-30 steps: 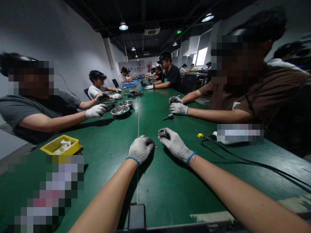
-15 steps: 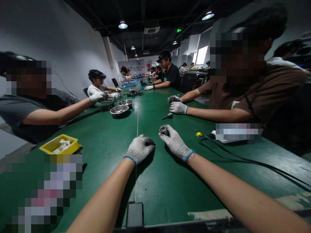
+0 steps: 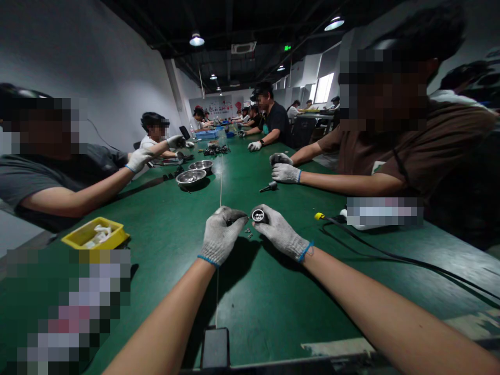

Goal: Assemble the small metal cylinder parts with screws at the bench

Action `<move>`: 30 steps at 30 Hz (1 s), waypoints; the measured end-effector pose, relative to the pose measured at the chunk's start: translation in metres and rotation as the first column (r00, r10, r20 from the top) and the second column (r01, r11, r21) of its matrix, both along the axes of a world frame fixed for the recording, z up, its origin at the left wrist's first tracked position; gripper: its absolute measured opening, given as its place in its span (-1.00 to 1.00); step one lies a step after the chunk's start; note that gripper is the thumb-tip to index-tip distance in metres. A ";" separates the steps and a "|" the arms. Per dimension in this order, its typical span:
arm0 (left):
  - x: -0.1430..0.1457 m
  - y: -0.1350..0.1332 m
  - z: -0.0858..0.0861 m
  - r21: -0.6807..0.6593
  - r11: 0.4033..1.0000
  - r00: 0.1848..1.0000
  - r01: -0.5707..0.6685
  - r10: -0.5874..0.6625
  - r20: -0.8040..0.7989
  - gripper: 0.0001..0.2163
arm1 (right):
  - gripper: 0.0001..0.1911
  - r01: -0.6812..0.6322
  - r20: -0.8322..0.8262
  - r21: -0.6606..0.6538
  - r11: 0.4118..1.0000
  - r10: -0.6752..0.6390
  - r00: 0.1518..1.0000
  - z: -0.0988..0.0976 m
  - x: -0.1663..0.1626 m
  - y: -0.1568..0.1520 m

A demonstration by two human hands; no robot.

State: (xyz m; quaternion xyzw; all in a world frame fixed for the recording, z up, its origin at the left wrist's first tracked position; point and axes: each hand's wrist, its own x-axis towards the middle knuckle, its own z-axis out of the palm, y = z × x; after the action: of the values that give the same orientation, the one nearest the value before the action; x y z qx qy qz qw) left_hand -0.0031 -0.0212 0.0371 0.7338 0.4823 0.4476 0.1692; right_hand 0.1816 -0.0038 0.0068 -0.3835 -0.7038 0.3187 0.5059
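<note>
Both my hands wear grey knit gloves and hover just above the green table (image 3: 273, 291). My right hand (image 3: 278, 233) is closed around a small dark cylindrical metal part (image 3: 258, 215), its open end turned towards me. My left hand (image 3: 221, 234) is pinched shut with its fingertips right next to that part; what it pinches is too small to make out. A few tiny dark pieces (image 3: 247, 231) lie on the table just below the two hands.
Two steel bowls (image 3: 191, 177) stand further up the table, a yellow tray (image 3: 94, 235) at my left. A black cable (image 3: 390, 255) with a yellow tip runs along the right. Another dark part (image 3: 269, 186) lies near the gloved hands of the person at my right. Several people sit along both sides.
My hands lifted slightly and came together, the part's open end turned towards me. The person at left drew an arm back from the bowls.
</note>
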 end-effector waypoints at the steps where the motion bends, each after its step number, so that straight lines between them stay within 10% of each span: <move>1: 0.003 -0.003 0.003 0.028 1.000 1.000 0.000 0.000 0.028 -0.88 | -0.85 -0.010 -0.002 -0.001 1.000 0.010 1.000 0.001 0.000 -0.001; 30: 0.002 -0.016 0.026 -0.202 0.913 0.935 0.353 -0.344 0.081 -0.89 | -0.62 -0.442 -0.007 -0.041 0.896 0.442 0.897 0.011 -0.002 -0.015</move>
State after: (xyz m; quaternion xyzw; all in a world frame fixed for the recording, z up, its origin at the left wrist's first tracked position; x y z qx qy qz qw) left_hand -0.0014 -0.0369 0.0632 0.7756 0.3852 0.3716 0.3346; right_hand 0.1794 -0.0191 0.0173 -0.2245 -0.7663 0.4394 0.4114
